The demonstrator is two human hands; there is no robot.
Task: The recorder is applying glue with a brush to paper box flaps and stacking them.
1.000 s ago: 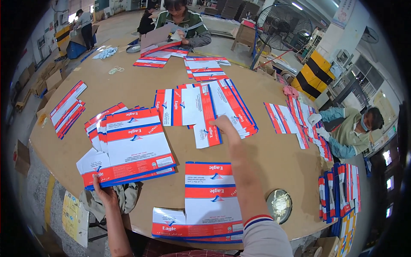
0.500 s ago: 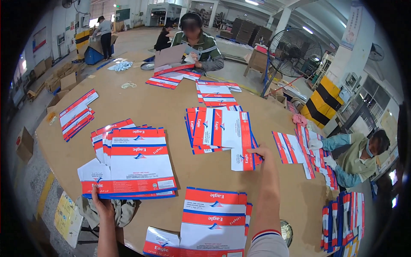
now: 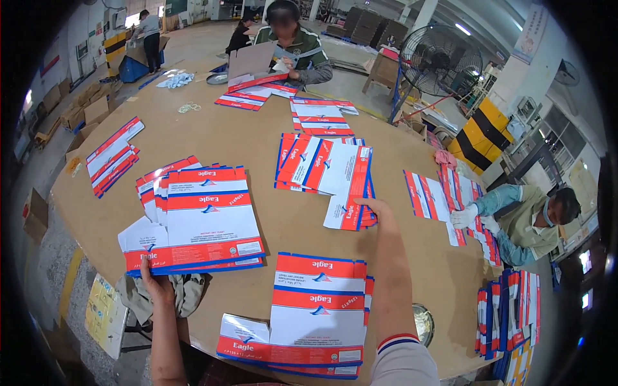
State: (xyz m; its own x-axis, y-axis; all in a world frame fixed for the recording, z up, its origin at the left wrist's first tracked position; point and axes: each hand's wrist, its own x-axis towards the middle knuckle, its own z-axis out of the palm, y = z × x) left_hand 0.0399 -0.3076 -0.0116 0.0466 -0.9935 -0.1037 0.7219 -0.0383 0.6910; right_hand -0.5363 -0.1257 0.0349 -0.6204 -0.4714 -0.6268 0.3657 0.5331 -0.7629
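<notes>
On the brown table [image 3: 219,138], the left stack of flat cartons [image 3: 209,215] lies near left of the middle pile [image 3: 285,157]. That pile's top carton [image 3: 341,164] spreads left and far from the right hand [image 3: 378,212], its red end panel running near to far; the fingers look nearly closed, pinching its right edge. The left hand [image 3: 159,288], well apart, touches the left stack's near-left corner (fingers partly hidden; I cannot tell its grip). Near right, a round dish [image 3: 423,321] has unclear contents.

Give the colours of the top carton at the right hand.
The carton is red, white and blue, in the head view.
</notes>
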